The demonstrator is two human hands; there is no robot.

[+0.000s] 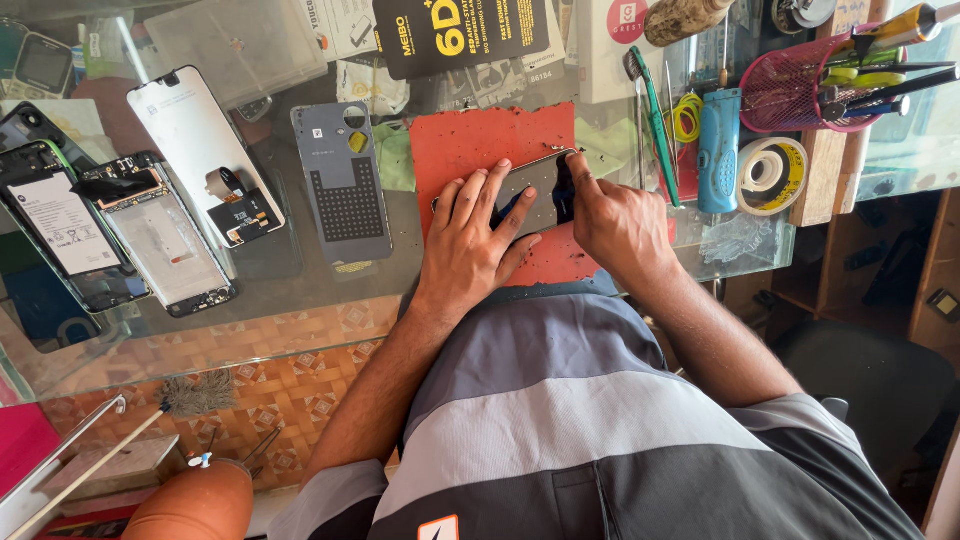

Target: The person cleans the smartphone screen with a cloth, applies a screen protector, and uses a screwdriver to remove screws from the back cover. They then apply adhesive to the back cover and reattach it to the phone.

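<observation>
1. A dark phone [535, 190] is pressed flat on the red mat [470, 145] by the left hand [470, 235], fingers spread.
2. Its right edge is pinched by the right hand [610, 215].
3. Pens are held in the pink mesh basket [790, 95] at the glass table's [300, 290] right edge.

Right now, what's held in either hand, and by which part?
A dark phone lies flat on the red mat. The left hand presses its face with spread fingers; the right hand pinches its right end. It is not lifted.

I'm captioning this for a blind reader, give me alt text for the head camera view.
A person's left hand presses a dark phone flat on a red mat while the right hand grips its right edge. Disassembled phones lie left on the glass table.
</observation>
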